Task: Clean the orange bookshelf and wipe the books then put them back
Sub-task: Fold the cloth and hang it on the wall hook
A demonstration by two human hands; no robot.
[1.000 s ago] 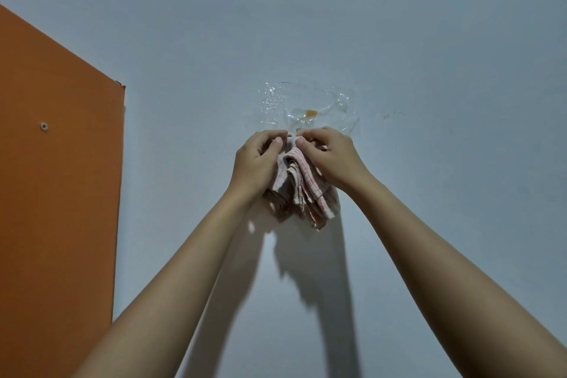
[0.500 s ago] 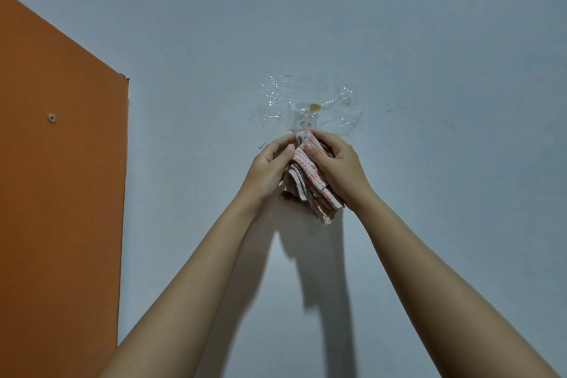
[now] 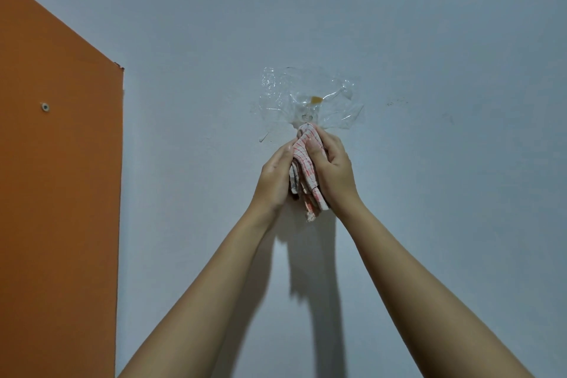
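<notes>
1. The cloth (image 3: 306, 169), white with red checks, is bunched into an upright roll held between both hands, close against the pale wall (image 3: 429, 40)
2. The right hand (image 3: 333, 172) grips it from the right: the thumb lies across the front of the fabric and the fingers curl round behind
3. The left hand (image 3: 273, 178) holds it from the left, thumb alongside the fabric and fingers tucked behind it (how far they wrap cannot be told)
4. The cloth's top pokes out above the right fingertips, and its frayed lower end hangs below both palms, between the wrists
5. That top meets the lower edge of a crinkled patch of clear plastic film (image 3: 276, 92) stuck to the wall; a small hook (image 3: 306, 116) sits just above the cloth, with an amber spot higher up
6. The orange bookshelf (image 3: 58, 193) shows only a side panel at far left, well apart from the hands, with a screw head (image 3: 45, 107) in it
7. Its right edge runs vertical up to a chipped top corner; a broad strip of wall lies between that edge and the left forearm, and more wall spreads to the right of the right arm
</notes>
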